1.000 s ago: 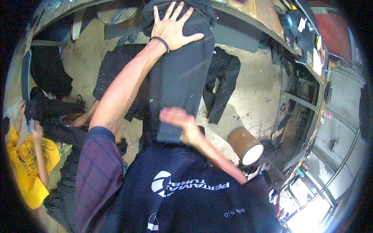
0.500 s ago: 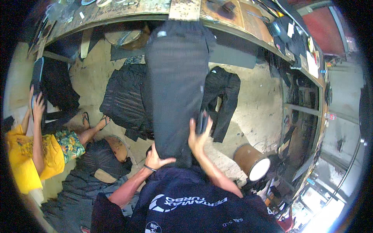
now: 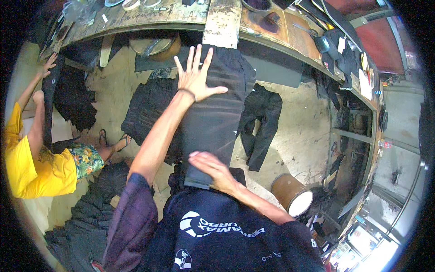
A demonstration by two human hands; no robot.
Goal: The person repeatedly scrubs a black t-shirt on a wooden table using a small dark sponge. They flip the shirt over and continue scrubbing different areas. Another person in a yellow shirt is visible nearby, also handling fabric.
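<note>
Black trousers (image 3: 213, 120) lie lengthwise in front of me, over a narrow worn board (image 3: 221, 27) that runs out from the bench. Their gathered waistband is at the far end. My left hand (image 3: 195, 84) rests on the far part of the trousers, fingers spread wide. Across the near end lies my right hand (image 3: 215, 171), its fingers stretched out to the left and slightly blurred; nothing shows in it. More dark garments hang on both sides: a wide bundle (image 3: 145, 111) on the left and another pair of trousers (image 3: 263, 120) on the right.
A wooden bench (image 3: 149, 20) curves along the far side, holding tape rolls, plastic and tools. At the left, a person in a yellow shirt (image 3: 50, 174) handles a dark garment (image 3: 50, 97). A brown drum (image 3: 285, 190) stands right; dark cloth (image 3: 84, 217) is heaped lower left.
My left hand has moved from the near end far up the trousers and spread. My right hand no longer shows the dark item and has come inward onto the near end.
</note>
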